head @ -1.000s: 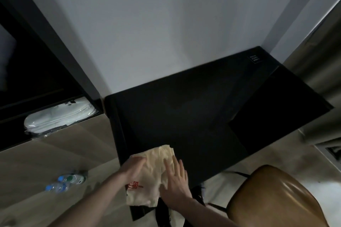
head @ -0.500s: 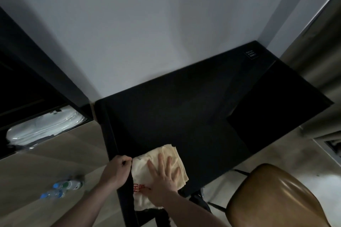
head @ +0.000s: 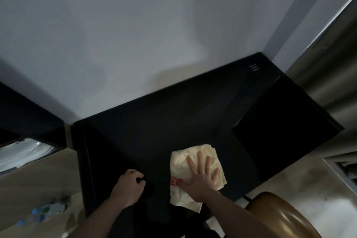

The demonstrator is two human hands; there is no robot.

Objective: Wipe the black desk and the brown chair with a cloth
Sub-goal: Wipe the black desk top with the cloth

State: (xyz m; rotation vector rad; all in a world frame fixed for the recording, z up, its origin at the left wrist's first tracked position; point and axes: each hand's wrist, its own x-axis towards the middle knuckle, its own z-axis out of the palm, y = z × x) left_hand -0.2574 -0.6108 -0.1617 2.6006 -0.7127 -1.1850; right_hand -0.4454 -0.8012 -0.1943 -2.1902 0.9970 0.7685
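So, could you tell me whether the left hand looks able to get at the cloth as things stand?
Probably yes: the left hand rests curled at the black desk's near edge, beside the cream cloth, with only bare desktop between them. The right hand lies flat on it.

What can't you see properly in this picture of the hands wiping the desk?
- Head view: the red print on the cloth is partly under the right hand and too blurred to read.
- The brown chair is cut off by the bottom edge.
- The left hand rests curled on the black desk; darkness hides whether its grip holds anything.
- The small label at the desk's far corner is too small to read.
- The bottles on the floor are blurred.
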